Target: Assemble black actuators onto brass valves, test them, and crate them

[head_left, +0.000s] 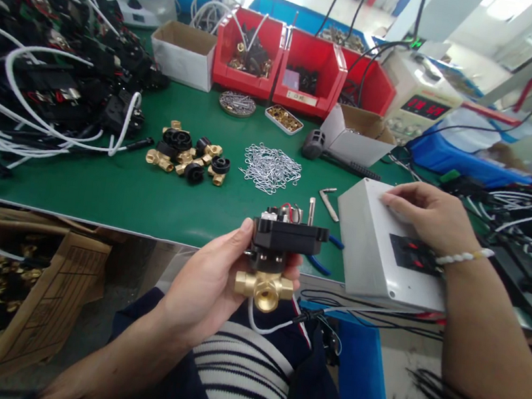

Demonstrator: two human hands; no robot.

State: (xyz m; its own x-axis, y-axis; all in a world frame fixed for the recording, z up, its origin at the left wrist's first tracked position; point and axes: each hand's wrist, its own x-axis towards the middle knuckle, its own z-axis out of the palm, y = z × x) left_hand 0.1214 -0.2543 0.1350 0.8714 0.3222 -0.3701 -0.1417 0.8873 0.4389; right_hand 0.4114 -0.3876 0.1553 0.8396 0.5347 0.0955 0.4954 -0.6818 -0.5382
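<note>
My left hand (207, 284) is wrapped round an electric ball valve (272, 253) above my lap. Its brass three-port body (264, 288) faces me, below a black actuator housing with its top uncovered, where small parts and a red wire show. A grey cable (258, 327) hangs from the valve and runs right. On the right, my right hand (430, 213) is at the top face of a grey metal box (369, 240), thumb and fingers drawn together near its far left edge. Whatever the fingertips pinch, if anything, is hidden. A black terminal panel (411, 254) sits beside the wrist.
Metal clips (273, 169), brass valve bodies with black collars (187, 155) and a hex key (329, 203) lie on the green table (147, 202). Behind stand red bins (244, 81) and a power supply (419, 95). Cabled actuators (63, 92) crowd the left; a carton (53, 302) stands below.
</note>
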